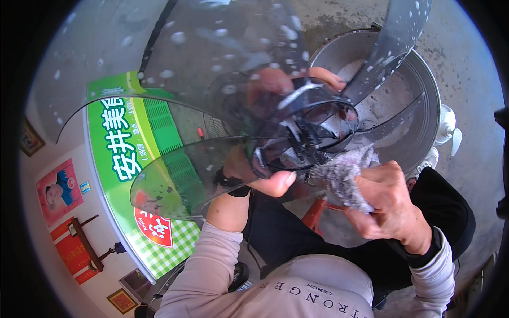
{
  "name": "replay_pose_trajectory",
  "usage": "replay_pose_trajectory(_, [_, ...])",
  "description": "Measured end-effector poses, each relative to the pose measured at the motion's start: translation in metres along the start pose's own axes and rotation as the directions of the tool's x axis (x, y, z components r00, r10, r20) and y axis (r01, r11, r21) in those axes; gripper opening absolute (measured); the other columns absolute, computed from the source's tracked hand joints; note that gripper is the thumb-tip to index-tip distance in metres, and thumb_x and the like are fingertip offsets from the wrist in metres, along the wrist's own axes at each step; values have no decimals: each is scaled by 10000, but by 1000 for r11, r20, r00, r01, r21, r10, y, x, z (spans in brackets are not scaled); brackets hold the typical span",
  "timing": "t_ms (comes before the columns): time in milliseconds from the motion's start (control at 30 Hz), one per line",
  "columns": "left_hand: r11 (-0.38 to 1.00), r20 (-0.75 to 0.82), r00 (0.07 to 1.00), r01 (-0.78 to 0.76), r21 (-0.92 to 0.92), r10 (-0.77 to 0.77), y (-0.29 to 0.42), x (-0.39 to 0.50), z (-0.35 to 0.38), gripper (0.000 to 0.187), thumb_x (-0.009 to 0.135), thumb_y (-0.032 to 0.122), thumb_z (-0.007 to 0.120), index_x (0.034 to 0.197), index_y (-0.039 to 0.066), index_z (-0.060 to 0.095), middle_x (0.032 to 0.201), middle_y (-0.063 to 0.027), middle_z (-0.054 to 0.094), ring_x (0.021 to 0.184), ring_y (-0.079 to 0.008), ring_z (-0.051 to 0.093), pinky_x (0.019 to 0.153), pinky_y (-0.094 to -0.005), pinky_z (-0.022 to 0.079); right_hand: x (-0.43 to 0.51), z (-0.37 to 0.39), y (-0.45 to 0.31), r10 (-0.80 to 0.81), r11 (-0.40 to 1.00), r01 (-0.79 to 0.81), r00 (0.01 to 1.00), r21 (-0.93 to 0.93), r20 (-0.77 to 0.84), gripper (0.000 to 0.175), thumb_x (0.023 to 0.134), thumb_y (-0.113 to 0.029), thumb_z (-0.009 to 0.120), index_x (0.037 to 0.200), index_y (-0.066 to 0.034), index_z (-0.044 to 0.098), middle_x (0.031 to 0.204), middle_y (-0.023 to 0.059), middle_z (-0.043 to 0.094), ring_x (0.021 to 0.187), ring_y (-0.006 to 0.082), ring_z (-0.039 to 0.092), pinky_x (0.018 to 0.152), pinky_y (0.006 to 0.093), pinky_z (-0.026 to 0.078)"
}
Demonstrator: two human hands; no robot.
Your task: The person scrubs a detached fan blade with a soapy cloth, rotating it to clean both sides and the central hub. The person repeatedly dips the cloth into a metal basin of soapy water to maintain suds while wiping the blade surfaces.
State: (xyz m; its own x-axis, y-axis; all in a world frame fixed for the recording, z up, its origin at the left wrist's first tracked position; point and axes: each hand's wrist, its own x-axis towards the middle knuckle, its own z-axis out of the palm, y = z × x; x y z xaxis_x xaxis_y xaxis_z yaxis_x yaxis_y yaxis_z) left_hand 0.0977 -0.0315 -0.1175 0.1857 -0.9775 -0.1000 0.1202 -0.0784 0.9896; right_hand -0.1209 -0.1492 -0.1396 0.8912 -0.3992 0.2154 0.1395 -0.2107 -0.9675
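Note:
A translucent grey plastic fan blade assembly [238,43] is raised in front of me, its wide blades dotted with suds. My left hand [274,183] grips it around the round central hub [306,131], thumb at the near side and fingers at the far side. Part of that hand shows only through the plastic. Bunched in my right hand [387,202] is a wet grey cloth [344,171], which meets the hub's near rim. Beyond the hub stands a round metal basin [431,91] holding foamy water [397,89].
A green-printed chest freezer [115,159] bearing writing stands at my left. A red stool or frame leg [314,216] shows between my knees. A small white plastic part with a propeller-like piece [447,127] lies beside the basin on the concrete floor [473,159]. A wire fan guard [216,125] is farther off.

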Motion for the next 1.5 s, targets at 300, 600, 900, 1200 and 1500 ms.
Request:
replay_pose_trajectory(300, [972, 255, 957, -86, -220, 142, -18, 50, 8, 927, 606, 131, 818, 1393, 262, 346, 1444, -202, 390, 1249, -435, 505, 1000, -502, 502, 10, 3, 5, -4, 691, -25, 999, -722, -38, 183, 686, -159, 676, 816, -92, 565, 658, 35, 465, 549, 200, 578, 438, 355, 447])
replay_pose_trajectory(600, [987, 209, 973, -67, -149, 97, -21, 50, 21, 920, 599, 149, 824, 1366, 165, 317, 1383, -199, 417, 1187, -332, 551, 992, -421, 494, 17, 6, 9, 435, 770, -479, 877, 421, 203, 90, 832, -47, 561, 875, 32, 572, 622, 18, 502, 579, 80, 458, 524, 305, 378])
replay_pose_trajectory(900, [966, 175, 984, 25, -257, 21, -18, 41, 26, 1001, 639, 160, 771, 1510, 282, 294, 1452, -230, 371, 1247, -438, 503, 1010, -533, 485, 13, -10, 5, 487, 747, -501, 860, 437, 152, 99, 799, -51, 511, 817, 37, 553, 636, -17, 468, 594, 52, 390, 523, 272, 341])
replay_pose_trajectory(1200, [954, 89, 992, 106, -280, -83, -27, 29, 22, 928, 636, 136, 776, 1423, 99, 285, 1368, -141, 454, 1197, -274, 546, 1006, -391, 464, 15, 6, 9, 253, 967, -254, 965, 10, 76, 139, 732, -75, 640, 740, 33, 552, 591, 231, 568, 612, 441, 600, 587, 464, 490])
replay_pose_trajectory(1500, [977, -170, 962, 211, -44, -215, -13, -13, -69, 977, 687, 214, 788, 1522, 76, 300, 1457, -128, 432, 1293, -262, 493, 1086, -413, 408, 10, -34, 17, 436, 855, -397, 899, 333, -48, 167, 740, -53, 531, 820, 51, 636, 597, 77, 562, 534, 126, 504, 535, 351, 434])
